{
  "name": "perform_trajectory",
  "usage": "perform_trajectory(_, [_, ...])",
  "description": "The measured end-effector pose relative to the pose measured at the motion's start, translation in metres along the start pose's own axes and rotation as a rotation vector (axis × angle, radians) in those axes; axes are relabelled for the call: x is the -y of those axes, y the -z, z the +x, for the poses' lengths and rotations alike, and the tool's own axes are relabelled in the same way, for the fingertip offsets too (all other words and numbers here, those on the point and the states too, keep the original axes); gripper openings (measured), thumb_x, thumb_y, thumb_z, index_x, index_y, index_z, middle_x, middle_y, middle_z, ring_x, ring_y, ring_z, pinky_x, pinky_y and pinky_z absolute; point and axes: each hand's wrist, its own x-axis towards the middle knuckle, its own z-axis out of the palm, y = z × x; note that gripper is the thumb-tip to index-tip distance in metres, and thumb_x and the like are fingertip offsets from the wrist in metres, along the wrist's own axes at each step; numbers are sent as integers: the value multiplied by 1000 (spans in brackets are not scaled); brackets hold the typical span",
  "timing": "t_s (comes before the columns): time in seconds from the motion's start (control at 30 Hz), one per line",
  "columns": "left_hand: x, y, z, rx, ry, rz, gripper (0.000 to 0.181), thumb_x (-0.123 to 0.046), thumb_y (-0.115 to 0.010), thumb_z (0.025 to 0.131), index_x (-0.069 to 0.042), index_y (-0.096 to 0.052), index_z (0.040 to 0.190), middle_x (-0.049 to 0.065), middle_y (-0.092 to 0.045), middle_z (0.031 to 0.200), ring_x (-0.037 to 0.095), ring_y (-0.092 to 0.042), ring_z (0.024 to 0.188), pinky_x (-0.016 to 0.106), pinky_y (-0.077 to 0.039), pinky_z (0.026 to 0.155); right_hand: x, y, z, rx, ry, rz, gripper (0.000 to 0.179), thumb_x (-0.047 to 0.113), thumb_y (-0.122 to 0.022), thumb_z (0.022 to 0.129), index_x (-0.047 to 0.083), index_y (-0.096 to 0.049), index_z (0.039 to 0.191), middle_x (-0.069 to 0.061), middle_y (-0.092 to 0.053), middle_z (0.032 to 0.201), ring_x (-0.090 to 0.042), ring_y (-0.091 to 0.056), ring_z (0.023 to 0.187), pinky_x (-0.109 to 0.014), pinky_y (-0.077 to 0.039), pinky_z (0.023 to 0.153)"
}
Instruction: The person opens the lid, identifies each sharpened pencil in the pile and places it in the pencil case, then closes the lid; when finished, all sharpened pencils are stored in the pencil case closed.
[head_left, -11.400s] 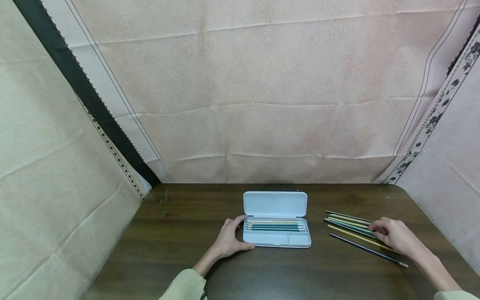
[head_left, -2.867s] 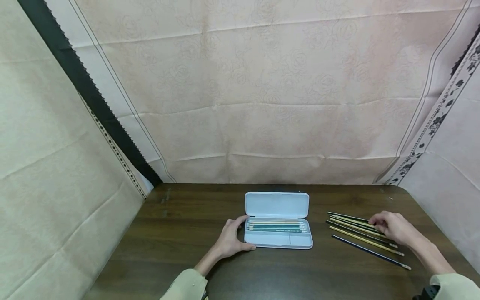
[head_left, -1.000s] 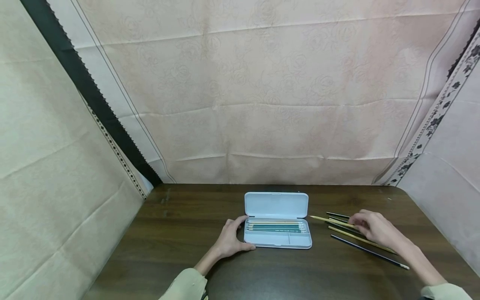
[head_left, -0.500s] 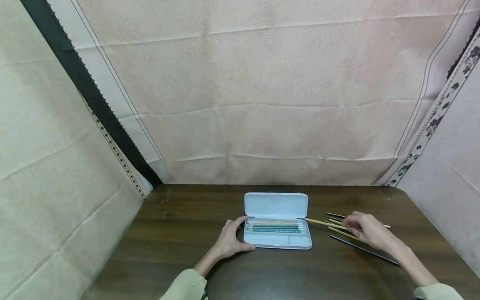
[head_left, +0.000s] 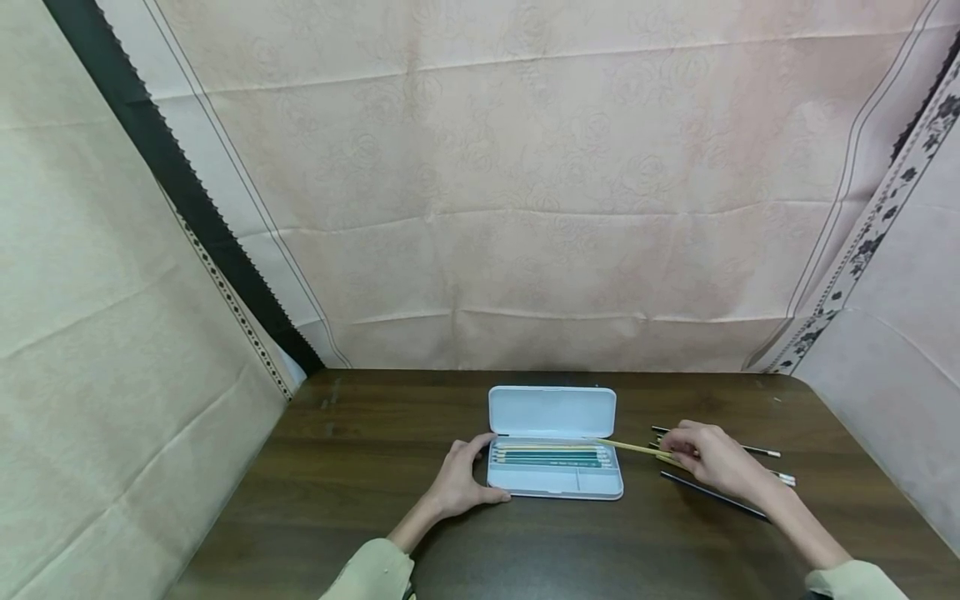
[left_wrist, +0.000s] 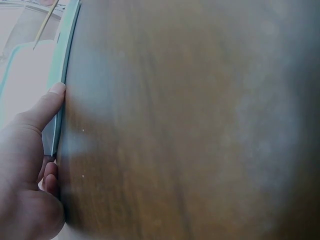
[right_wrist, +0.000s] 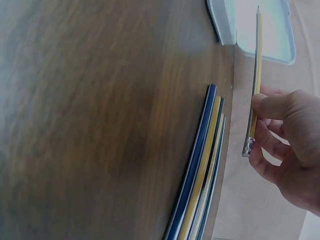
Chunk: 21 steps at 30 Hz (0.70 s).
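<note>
A light blue pencil case point(head_left: 532, 481) lies with its lid raised on the table. Several green and pale pencils point(head_left: 547, 457) lie side by side in its rear compartment. My left hand point(head_left: 459, 482) grips the case's left end, thumb at the front edge and fingers behind; in the left wrist view the thumb point(left_wrist: 50, 102) presses the rim. My right hand point(head_left: 712, 462) pinches a yellow pencil point(right_wrist: 257, 65) near its eraser end, and its sharpened tip overlaps the case's right end in the head view. Beneath that hand lie loose pencils point(right_wrist: 200, 165), partly hidden by it.
A dark blue pencil point(head_left: 708, 492) lies nearest the front among the loose ones, right of the case. The brown wooden table point(head_left: 375, 417) ends at a pale patterned cloth point(head_left: 525, 208) behind, with more cloth at both sides.
My right hand has taken the yellow pencil from the loose row and carried it left, its tip reaching the case's right end. My left hand has stayed on the case.
</note>
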Motion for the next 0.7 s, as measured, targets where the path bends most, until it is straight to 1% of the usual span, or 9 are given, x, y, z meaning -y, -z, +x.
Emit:
perform_trajectory(0.13, [0,0,0,-3,-6,0,90,-41,-91,71,-14,-48,146,10,-51,123,25,-46,109,45,-44,87,5,-3,5,8,7,6,27,-10,-77,79,12,-73,94,9,-60,85,-1,-54,72,-27,-48,59])
perform_trajectory(0.27, [0,0,0,-4,-11,1,90,-41,-91,71,-13,-48,146,9,-51,121,24,-46,108,44,-44,86,9,-7,10,6,38,15,30,-12,-77,77,13,-73,93,8,-60,84,-1,-54,71,-27,-49,59])
perform_trajectory(0.37, [0,0,0,-5,-11,-3,90,-41,-91,71,-13,-48,145,10,-51,122,24,-46,108,44,-44,86,13,-12,15,9,51,34,29,-12,-76,78,13,-73,93,8,-59,84,0,-53,70,-26,-49,59])
perform_trajectory(0.57, [0,0,-1,-3,-9,-9,90,-41,-91,71,-13,-48,146,10,-51,122,25,-46,109,45,-43,86,21,-19,26,53,20,58,23,-8,-74,83,11,-73,95,6,-62,87,-2,-53,71,-27,-48,60])
perform_trajectory(0.7, [0,0,-1,-3,-8,-9,90,-41,-91,71,-13,-48,146,10,-51,122,24,-46,109,45,-43,86,28,-24,34,79,11,49,23,-8,-74,83,11,-74,95,6,-62,88,-4,-52,72,-26,-47,61])
